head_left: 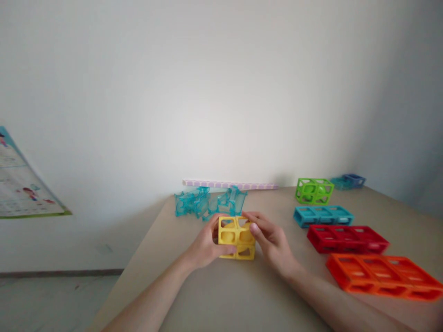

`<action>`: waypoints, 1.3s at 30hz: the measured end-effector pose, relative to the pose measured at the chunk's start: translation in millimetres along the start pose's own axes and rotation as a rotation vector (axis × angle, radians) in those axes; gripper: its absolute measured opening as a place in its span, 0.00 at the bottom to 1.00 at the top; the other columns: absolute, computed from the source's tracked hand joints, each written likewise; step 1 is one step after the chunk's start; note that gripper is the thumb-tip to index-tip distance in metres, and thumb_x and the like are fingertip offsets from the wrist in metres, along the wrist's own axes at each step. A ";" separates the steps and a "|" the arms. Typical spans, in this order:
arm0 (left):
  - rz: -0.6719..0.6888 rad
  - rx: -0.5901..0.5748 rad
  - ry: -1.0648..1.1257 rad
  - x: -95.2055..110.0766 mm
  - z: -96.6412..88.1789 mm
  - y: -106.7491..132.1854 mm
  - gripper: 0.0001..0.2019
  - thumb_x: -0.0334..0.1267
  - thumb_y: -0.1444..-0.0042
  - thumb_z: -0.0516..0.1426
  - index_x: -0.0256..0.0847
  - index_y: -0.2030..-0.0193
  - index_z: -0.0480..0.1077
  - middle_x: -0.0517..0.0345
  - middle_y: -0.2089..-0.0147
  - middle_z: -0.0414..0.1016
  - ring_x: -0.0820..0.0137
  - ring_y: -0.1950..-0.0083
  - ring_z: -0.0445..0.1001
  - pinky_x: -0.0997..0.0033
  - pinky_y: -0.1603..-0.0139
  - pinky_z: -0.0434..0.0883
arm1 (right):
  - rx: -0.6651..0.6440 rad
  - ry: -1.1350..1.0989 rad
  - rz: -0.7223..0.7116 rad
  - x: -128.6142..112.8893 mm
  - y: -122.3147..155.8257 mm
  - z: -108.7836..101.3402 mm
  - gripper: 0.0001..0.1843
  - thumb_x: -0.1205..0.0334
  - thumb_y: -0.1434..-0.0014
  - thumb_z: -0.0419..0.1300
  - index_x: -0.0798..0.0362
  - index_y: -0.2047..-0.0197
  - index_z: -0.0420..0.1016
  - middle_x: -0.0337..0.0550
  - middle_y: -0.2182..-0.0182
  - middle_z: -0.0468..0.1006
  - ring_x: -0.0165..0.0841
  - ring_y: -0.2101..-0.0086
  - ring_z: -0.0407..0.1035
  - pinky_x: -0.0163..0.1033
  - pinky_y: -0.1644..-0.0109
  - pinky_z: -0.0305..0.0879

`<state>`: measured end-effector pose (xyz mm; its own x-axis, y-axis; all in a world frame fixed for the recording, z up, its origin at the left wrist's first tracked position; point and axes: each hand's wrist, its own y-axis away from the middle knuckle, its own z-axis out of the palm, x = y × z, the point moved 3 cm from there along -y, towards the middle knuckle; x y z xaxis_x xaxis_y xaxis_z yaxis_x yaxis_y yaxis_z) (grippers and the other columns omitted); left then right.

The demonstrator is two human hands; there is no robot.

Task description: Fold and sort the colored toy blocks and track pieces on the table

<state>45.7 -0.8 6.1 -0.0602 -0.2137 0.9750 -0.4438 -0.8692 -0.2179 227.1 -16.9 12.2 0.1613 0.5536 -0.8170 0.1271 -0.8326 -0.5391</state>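
A yellow openwork block (236, 237), made of joined square frames with rounded shapes inside, is between my two hands over the table. My left hand (206, 245) grips its left side, with the thumb across the lower front and fingers behind. On its right side, my right hand (272, 240) holds it with thumb and fingers at the upper right edge. The block's back and some fingertips are hidden. Just beyond it lies a loose pile of clear teal plastic pieces (207, 203).
To the right stand a green frame block (314, 191), a teal one (323, 216), a red one (347, 239) and an orange one (382, 275). Blue pieces (353, 180) lie at the far right corner. A pale purple strip (230, 185) runs along the wall behind the table (194, 299).
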 end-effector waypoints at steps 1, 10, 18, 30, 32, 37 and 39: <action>0.001 -0.010 0.009 1.0 0.5 -0.1 0.30 0.33 0.61 0.70 0.43 0.50 0.64 0.57 0.54 0.72 0.65 0.53 0.73 0.67 0.53 0.69 | 0.021 -0.014 0.012 1.0 -0.5 0.0 0.21 0.48 0.36 0.54 0.51 0.49 0.78 0.49 0.51 0.74 0.41 0.52 0.71 0.44 0.49 0.66; -0.026 -0.036 0.105 -7.8 -3.1 -1.5 0.26 0.32 0.61 0.70 0.41 0.55 0.64 0.59 0.58 0.73 0.66 0.57 0.74 0.68 0.57 0.70 | 0.188 -0.350 0.322 30.3 -4.4 -2.1 0.31 0.38 0.40 0.53 0.54 0.48 0.75 0.51 0.59 0.81 0.46 0.57 0.75 0.52 0.50 0.69; -0.020 0.053 0.045 -11.8 -4.8 -2.3 0.32 0.32 0.62 0.70 0.41 0.50 0.62 0.55 0.55 0.73 0.66 0.55 0.74 0.67 0.55 0.71 | 0.000 -0.278 0.151 16.6 -2.3 3.5 0.28 0.46 0.41 0.60 0.51 0.42 0.70 0.50 0.46 0.74 0.44 0.46 0.68 0.50 0.41 0.63; 0.057 0.131 -0.044 4.0 -9.6 1.0 0.35 0.36 0.53 0.66 0.49 0.39 0.57 0.56 0.54 0.73 0.63 0.54 0.74 0.67 0.54 0.71 | -0.172 -0.006 0.181 19.8 3.7 7.0 0.32 0.66 0.47 0.60 0.49 0.38 0.63 0.48 0.47 0.73 0.43 0.50 0.69 0.50 0.47 0.66; 0.098 0.135 -0.121 4.8 -11.4 1.5 0.26 0.37 0.52 0.65 0.46 0.46 0.66 0.56 0.55 0.73 0.64 0.54 0.73 0.69 0.54 0.70 | -0.230 -0.055 0.235 20.2 4.3 10.6 0.33 0.69 0.49 0.61 0.49 0.39 0.64 0.47 0.48 0.75 0.42 0.52 0.70 0.48 0.49 0.69; 0.095 0.212 -0.197 6.3 -15.7 -0.7 0.14 0.41 0.50 0.63 0.41 0.56 0.74 0.57 0.59 0.75 0.68 0.60 0.72 0.74 0.59 0.68 | -0.278 -0.215 0.276 13.8 4.0 17.2 0.28 0.63 0.46 0.65 0.51 0.42 0.67 0.47 0.50 0.76 0.41 0.54 0.72 0.48 0.47 0.68; 0.067 0.259 -0.160 7.0 -16.8 -1.9 0.13 0.42 0.49 0.63 0.40 0.57 0.75 0.56 0.60 0.75 0.69 0.61 0.73 0.75 0.62 0.69 | -0.294 -0.324 0.291 10.9 3.9 19.3 0.26 0.58 0.44 0.64 0.52 0.43 0.68 0.48 0.51 0.77 0.41 0.54 0.72 0.48 0.47 0.68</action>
<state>31.1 6.8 14.0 0.0689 -0.3237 0.9437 -0.2001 -0.9312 -0.3048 210.5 -14.4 -2.8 -0.0742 0.2279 -0.9709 0.3985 -0.8857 -0.2383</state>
